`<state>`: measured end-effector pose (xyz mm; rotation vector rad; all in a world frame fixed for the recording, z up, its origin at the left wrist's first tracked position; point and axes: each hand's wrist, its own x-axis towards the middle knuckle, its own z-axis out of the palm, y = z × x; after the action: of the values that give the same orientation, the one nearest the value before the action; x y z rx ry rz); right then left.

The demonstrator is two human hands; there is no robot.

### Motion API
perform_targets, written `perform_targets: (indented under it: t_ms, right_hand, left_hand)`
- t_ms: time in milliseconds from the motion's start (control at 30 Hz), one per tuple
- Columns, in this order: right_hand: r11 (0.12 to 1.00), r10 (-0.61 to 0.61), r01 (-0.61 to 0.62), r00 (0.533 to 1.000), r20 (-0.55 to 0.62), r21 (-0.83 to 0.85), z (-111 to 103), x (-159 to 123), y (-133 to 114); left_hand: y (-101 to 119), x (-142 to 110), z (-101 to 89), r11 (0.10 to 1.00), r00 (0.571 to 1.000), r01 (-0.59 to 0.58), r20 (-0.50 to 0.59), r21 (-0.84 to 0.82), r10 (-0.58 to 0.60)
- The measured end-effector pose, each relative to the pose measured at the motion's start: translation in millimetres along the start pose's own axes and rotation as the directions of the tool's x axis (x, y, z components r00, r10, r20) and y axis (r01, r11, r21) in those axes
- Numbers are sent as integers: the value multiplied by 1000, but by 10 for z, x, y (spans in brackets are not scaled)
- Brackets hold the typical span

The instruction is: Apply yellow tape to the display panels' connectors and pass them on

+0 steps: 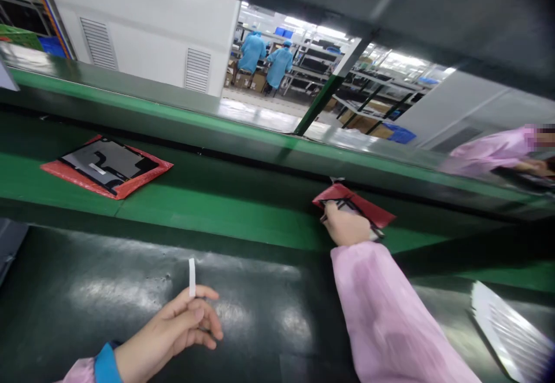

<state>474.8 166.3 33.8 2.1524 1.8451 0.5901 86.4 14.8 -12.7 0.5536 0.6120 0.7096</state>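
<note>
My left hand (182, 322) hovers over the dark bench with its fingers loosely curled and apart. A narrow white strip (192, 277) stands up from its index finger and looks stuck there rather than pinched. Across the bench, my right hand (349, 225) reaches onto the green belt, fingers closed on a flat black-and-grey panel (344, 205), largely covered by the hand. Under that panel lies a red bubble-wrap bag (379, 212). Farther left on the belt, a similar flat panel (117, 163) with a small white label rests on another red bubble-wrap bag (158, 170).
The green conveyor belt (217, 206) runs across the view behind the dark bench top (243, 313). A ribbed white tray (511, 331) sits at the right. A co-worker's pink sleeve (489, 151) shows across the line at right. Two people in blue stand far back.
</note>
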Motion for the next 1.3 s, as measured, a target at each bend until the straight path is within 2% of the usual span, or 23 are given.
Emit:
perform_targets:
  t_ms: [100, 200, 233, 267, 300, 333, 367, 400, 433, 467, 567, 600, 633, 667, 700, 767, 833, 900, 1000, 1100, 1200, 1300]
  right_hand:
    - [979, -196, 203, 968, -156, 33, -249, -480, -287]
    - [907, -383, 418, 868, -316, 50, -502, -1122, -661]
    - [860, -449, 508, 797, -404, 45, -581, -1352, -798]
    - [759, -516, 651, 612, -599, 12, -655, -1578, -936]
    - [683, -518, 730, 481, -707, -4, -722, -1794, -1068]
    - [627, -501, 779, 410, -762, 7, -784, -1991, -1189]
    - [585, -483, 811, 370, -794, 22, -839, -2162, -1293]
    - [545, -461, 837, 351, -815, 53, -888, -2301, -1373]
    - [507, -442, 856, 362, -821, 105, -932, -2401, -1426]
    - [477, -426, 862, 400, -812, 174, -970, -2461, -1449]
    - [444, -435, 800, 586, -683, 403, -1062, -2400, -1361]
    - [456, -451, 769, 634, -628, 449, -1089, -2317, -1303]
    - [463, -470, 751, 658, -588, 470, -1116, -2216, -1247]
    - [450, -499, 755, 655, -567, 476, -1143, -2105, -1203]
    - [413, -545, 776, 630, -553, 477, -1171, -1993, -1181]
    - [307, -658, 813, 557, -507, 496, -1223, -1790, -1215]
    - [218, -763, 825, 477, -437, 522, -1260, -1638, -1340]
    - [203, -824, 817, 440, -358, 539, -1278, -1534, -1500]
    - [251, -852, 793, 453, -262, 555, -1303, -1441, -1668]
    - [262, -847, 769, 473, -243, 583, -1380, -1395, -1669]
    - [265, -849, 713, 491, -194, 649, -1509, -1387, -1517]
    - [333, -817, 535, 574, -44, 777, -1614, -1418, -1246]
  left_hand:
    - [8, 5, -18, 998, 998, -60, -38, -33, 59]
    - [36, 10, -17, 992, 991, -86, -113, -94, 75]
    - [45, 11, -11, 990, 988, -91, -135, -111, 76]
    - [51, 11, -3, 988, 986, -100, -146, -116, 82]
    - [54, 9, 5, 988, 984, -112, -150, -108, 95]
    - [52, 5, 14, 988, 983, -124, -148, -92, 109]
    - [46, -3, 20, 988, 982, -138, -143, -73, 127]
    - [36, -14, 25, 986, 979, -157, -141, -56, 147]
    - [22, -31, 29, 983, 975, -177, -145, -44, 169]
    - [5, -52, 31, 980, 970, -196, -153, -40, 188]
    - [-57, -145, 30, 975, 963, -220, -166, -38, 211]
    - [-80, -185, 28, 976, 964, -217, -162, -36, 208]
    - [-105, -228, 24, 977, 966, -212, -157, -35, 204]
    - [-129, -274, 17, 978, 969, -206, -149, -35, 198]
    - [-154, -322, 8, 980, 972, -197, -141, -34, 190]
    - [-198, -420, -21, 985, 978, -171, -128, -30, 166]
    - [-227, -510, -60, 990, 985, -137, -109, -16, 135]
    - [-234, -581, -102, 993, 988, -120, -97, 4, 120]
    - [-203, -639, -144, 994, 990, -111, -88, 13, 112]
    - [-154, -662, -146, 995, 991, -102, -84, -19, 101]
    - [-134, -670, -135, 993, 989, -105, -107, -58, 98]
    - [-155, -653, -148, 990, 980, -122, -167, -67, 110]
